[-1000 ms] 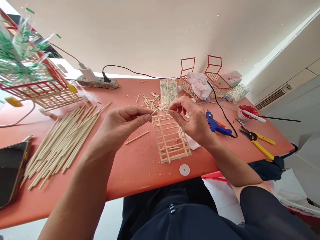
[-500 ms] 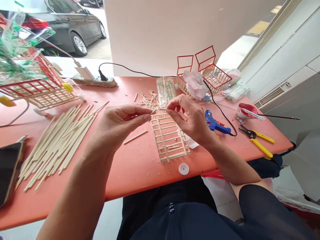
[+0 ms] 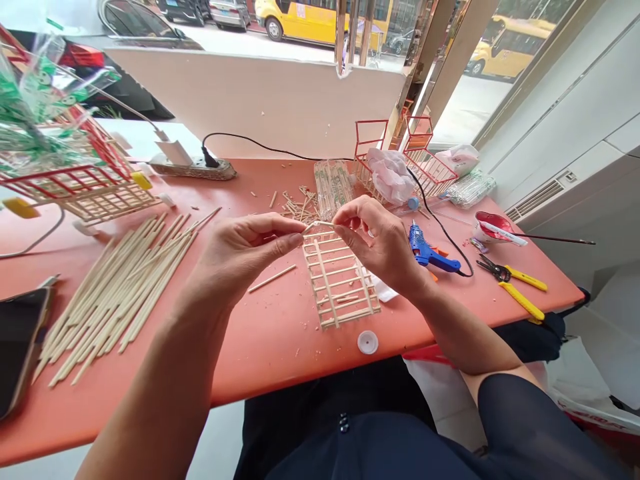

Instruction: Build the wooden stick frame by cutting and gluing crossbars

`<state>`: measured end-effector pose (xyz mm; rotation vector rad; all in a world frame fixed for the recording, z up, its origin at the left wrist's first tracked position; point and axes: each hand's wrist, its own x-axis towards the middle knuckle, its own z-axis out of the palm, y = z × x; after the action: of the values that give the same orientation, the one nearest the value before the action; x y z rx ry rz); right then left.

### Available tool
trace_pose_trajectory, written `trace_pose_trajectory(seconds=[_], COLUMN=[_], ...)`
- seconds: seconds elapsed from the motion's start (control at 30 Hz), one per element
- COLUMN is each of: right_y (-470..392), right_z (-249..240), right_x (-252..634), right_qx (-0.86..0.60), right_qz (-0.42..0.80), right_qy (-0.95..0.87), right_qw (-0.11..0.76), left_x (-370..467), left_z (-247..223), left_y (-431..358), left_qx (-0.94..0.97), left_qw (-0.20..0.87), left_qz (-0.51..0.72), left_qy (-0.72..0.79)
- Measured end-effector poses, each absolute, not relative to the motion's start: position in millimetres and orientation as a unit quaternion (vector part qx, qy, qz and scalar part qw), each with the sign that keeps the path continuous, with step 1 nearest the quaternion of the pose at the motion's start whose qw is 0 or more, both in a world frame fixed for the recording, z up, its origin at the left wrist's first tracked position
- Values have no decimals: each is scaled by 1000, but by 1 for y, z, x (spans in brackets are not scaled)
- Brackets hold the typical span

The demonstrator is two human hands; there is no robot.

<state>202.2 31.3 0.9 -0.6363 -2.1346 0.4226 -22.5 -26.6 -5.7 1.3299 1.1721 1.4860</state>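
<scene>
My left hand pinches one end of a short wooden stick piece, and my right hand pinches another short piece. The two pieces meet at a slight angle between my fingertips, with a small whitish spot where they touch. Just below them a ladder-like wooden stick grid lies flat on the pink table. To the left of my left hand is a pile of long wooden sticks. A blue glue gun lies right of my right hand.
Cut stick bits lie behind my hands. At the right are yellow-handled pliers and a cup with red paint. Red-rimmed stick baskets stand back right and left. A phone lies at the left edge, a white disc near the front.
The two stick pieces, apart or barely touching before, now meet at their ends. The view has tilted slightly, showing more of the street outside.
</scene>
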Motion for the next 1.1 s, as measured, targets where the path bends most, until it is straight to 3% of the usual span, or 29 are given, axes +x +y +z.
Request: trace_pose_trajectory(seconds=[1.1], right_y=[30], right_z=[0], right_x=[203], right_qx=[-260], right_qz=[138], right_qy=[-861], right_qw=[415], left_x=[-24], left_z=[-8], left_y=[-27], left_qx=[545], left_qw=[406], left_qz=[573], left_qy=[458])
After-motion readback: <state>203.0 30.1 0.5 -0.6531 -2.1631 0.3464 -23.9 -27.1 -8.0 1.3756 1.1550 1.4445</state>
